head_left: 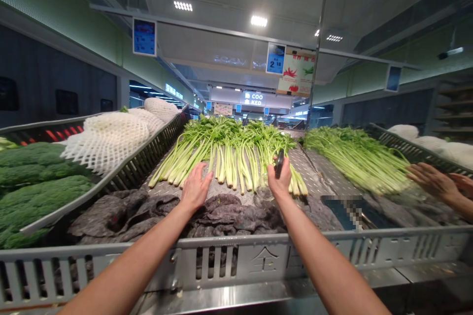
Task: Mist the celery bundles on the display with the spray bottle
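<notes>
My left hand (195, 188) is open, fingers spread, just in front of the pale stalk ends of a pile of long green celery (229, 157). That pile lies on a checker-plate metal display bed (173, 182). My right hand (279, 181) stands upright at the pile's front and pinches a flat dark object (279, 163), possibly a phone. Its fingers are close to the stalks, and I cannot tell whether they touch. A damp dark grey cloth (236, 214) lies bunched just below both hands.
Another person's hands (436, 182) reach in at right beside a second celery pile (354, 157). Broccoli (37, 187) and white foam-netted produce (111, 140) sit in a slanted bin at left. A slotted metal rail (266, 258) runs across the front.
</notes>
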The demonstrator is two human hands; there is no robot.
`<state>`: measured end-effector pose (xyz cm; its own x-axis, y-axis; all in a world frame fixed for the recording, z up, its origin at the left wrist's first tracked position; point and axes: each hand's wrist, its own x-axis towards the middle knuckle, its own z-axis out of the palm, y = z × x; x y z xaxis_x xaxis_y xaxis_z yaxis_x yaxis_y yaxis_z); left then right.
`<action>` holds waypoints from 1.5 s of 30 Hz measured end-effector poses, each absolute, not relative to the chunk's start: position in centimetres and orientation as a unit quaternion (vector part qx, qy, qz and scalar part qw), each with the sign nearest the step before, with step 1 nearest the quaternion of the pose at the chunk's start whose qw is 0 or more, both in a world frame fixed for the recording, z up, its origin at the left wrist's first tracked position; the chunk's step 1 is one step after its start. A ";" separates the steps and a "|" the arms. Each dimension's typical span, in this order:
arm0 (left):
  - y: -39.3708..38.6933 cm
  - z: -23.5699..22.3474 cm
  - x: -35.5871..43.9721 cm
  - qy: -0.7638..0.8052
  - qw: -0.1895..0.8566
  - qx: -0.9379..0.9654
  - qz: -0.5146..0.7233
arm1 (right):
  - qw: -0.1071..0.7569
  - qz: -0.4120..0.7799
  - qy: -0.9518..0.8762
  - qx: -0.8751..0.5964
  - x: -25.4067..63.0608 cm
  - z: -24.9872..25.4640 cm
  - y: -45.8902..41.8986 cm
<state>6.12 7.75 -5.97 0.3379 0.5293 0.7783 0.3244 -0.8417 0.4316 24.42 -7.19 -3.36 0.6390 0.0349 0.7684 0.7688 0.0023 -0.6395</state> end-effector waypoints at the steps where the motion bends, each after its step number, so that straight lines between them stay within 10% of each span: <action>1: 7.8 -6.0 6.1 0.263 0.098 0.812 0.511 | 0.633 -0.279 -0.320 -0.647 24.4 -3.4 -7.2; 45: 7.7 -5.9 6.1 0.289 0.084 0.815 0.496 | 0.610 -0.214 -0.308 -0.698 24.7 -3.7 -7.1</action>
